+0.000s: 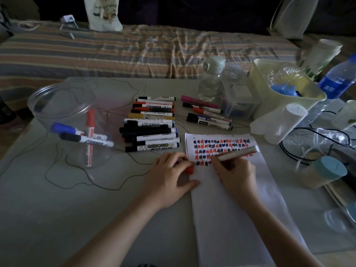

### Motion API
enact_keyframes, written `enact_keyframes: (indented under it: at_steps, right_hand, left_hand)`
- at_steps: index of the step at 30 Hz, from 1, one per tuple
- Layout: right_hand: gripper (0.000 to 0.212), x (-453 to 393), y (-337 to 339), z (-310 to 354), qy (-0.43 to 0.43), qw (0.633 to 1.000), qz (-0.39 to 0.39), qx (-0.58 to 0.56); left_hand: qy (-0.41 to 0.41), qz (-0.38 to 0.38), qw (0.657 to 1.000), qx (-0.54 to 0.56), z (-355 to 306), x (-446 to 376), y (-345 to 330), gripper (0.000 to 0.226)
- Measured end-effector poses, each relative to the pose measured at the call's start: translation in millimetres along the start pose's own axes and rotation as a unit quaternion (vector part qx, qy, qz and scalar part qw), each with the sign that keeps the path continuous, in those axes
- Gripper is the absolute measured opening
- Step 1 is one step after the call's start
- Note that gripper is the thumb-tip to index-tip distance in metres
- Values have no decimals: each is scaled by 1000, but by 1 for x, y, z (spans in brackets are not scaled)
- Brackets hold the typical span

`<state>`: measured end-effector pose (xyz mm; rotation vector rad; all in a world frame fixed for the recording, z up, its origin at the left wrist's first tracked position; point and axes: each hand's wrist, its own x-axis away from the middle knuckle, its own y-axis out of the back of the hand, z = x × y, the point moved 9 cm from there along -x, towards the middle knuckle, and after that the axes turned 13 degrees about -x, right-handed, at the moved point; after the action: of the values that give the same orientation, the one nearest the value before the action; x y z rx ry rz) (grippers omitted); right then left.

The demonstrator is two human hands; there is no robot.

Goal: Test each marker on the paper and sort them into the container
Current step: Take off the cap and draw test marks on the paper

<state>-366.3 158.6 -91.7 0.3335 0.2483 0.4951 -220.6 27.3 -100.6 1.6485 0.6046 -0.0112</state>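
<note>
We're mid-test: right hand grips the marker, tip on the paper, left hand pinching its red cap beside the paper; next, recap, drop in the container left of the paper.

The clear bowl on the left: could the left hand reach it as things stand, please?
Probably yes. The left hand holds a red cap beside the paper, and only bare table lies between it and the bowl.
</note>
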Motion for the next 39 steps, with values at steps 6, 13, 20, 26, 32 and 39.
enact_keyframes:
  at_steps: [6,13,20,26,32,39]
  right_hand:
    - [25,0,4,3,34,999,-28,17]
    - [18,2,1,5,30,999,-8,8]
    - [16,2,5,6,36,999,-27,0]
    - [15,3,1,10,42,999,-10,6]
    - [20,3,4,6,29,999,-20,1]
    - [20,2,2,10,39,999,-22,-7]
  left_hand:
    - [2,0,1000,2,0,0,1,56]
    - [5,-1,1000,4,-1,0,1,56]
    - [9,6,1000,2,0,0,1,57]
    - [5,5,1000,0,-1,0,1,57]
    - [4,8,1000,1,-1,-1,2,56]
    - [4,15,1000,5,-3,0,3,52]
